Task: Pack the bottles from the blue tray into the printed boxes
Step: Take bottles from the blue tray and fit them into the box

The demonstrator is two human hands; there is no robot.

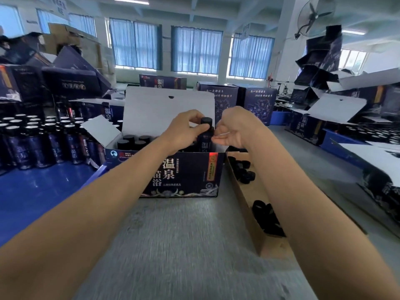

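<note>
Holding one dark bottle point(205, 142) upright, lower part inside open printed box point(184, 172): left hand point(186, 129) grips beneath cap, right hand point(234, 128) pinches neck. Blue tray point(32, 191) adjoining, left, on tabletop point(184, 234).

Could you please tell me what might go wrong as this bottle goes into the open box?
1. The left hand and right hand hold the bottle only by its cap and neck, so it could slip or swing.
2. Lowered off-line, it may knock the packed bottles standing in the printed box.
3. The raised lid flap behind might tip forward onto the hands.
</note>
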